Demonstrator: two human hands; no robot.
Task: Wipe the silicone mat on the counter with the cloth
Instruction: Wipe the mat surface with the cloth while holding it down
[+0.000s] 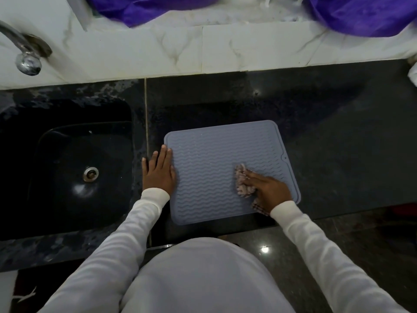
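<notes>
Mat (209, 168): grey-blue silicone sheet with wavy ribs and a raised rim, lying flat on the dark counter (338, 136), just right of the sink (74, 168) and close to the counter's front edge.
Mat handling: judged light, soft and floppy; silicone tends to cling to stone, but a sideways wipe could still slide or buckle it, so pinning one edge is the sensible hold.
Left hand (159, 170): flat, fingers straight, palm down across the mat's left edge, partly on the counter; it grasps nothing and appears to press the mat in place.
Cloth (242, 180): small, bunched, pinkish with a checked part showing near the wrist; it sits on the mat's right half, towards the front.
Cloth handling: judged soft and light, easy to crumple; the wad should follow the ribs, though grooves may hold water that a flat pass misses.
Right hand (270, 190): lies over the cloth, fingers reaching left across the wad and pressing it to the mat; fingers curl round it enough to count as grasping the cloth.
Step in hand: wiping appears under way on the right front part; the far and left ribs carry faint specks, perhaps droplets.
Risk: the mat's front edge is near the counter lip, so a hard pull towards the body might drag it off.
</notes>
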